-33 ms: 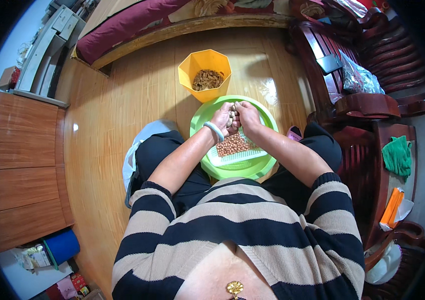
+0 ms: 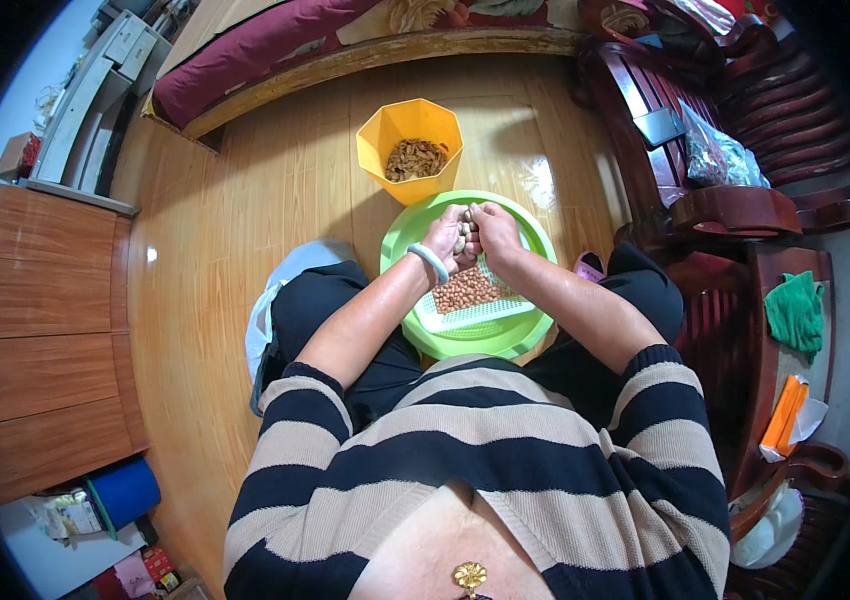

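Both hands meet over a light green basin [image 2: 517, 345] between my knees. My left hand [image 2: 445, 243], with a pale bangle [image 2: 429, 263] at the wrist, is curled around several unshelled peanuts [image 2: 461, 240]. Fingers of my right hand [image 2: 497, 232] press together against the left fingertips, on what looks like a peanut; the exact grip is too small to make out. Below them, reddish shelled peanuts [image 2: 465, 291] lie in a white perforated basket [image 2: 476, 319] set in the basin. My forearms partly hide the basket.
Just beyond the basin stands a yellow bin [image 2: 375, 152] holding brown peanut shells [image 2: 415, 160]. A whitish plastic bag [image 2: 310, 258] lies by my left leg. Dark wooden seating [image 2: 695, 210] lines the right side, and a bed edge [image 2: 385, 68] runs along the back.
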Motion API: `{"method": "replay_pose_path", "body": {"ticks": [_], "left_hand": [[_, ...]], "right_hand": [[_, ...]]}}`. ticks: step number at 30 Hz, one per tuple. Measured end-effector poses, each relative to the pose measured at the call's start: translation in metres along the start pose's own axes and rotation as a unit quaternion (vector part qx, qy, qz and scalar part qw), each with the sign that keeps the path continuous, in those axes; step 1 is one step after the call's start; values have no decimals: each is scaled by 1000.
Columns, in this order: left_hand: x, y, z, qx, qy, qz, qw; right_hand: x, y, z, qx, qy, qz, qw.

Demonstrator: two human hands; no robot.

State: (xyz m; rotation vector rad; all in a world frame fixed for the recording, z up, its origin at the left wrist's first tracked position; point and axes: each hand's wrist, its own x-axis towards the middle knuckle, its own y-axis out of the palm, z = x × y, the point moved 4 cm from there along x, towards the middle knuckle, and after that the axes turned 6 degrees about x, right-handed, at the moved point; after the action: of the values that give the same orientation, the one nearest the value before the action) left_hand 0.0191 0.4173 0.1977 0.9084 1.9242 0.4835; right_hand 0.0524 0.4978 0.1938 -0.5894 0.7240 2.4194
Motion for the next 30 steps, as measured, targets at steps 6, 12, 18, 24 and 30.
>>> {"method": "replay_pose_path", "body": {"ticks": [6, 12, 18, 24, 30], "left_hand": [[6, -5, 2, 5, 12, -32, 999], [9, -6, 3, -10, 9, -50, 999], [8, -16, -2, -38, 43, -63, 996], [6, -38, -26, -84, 119, -90, 985], [15, -23, -48, -107, 184, -112, 971]], "right_hand": [[0, 4, 0, 7, 17, -32, 999], [6, 1, 1, -32, 11, -48, 998], [17, 8, -3, -47, 27, -53, 997], [81, 38, 29, -284, -162, -59, 943], [132, 76, 77, -545, -325, -124, 763]]}}
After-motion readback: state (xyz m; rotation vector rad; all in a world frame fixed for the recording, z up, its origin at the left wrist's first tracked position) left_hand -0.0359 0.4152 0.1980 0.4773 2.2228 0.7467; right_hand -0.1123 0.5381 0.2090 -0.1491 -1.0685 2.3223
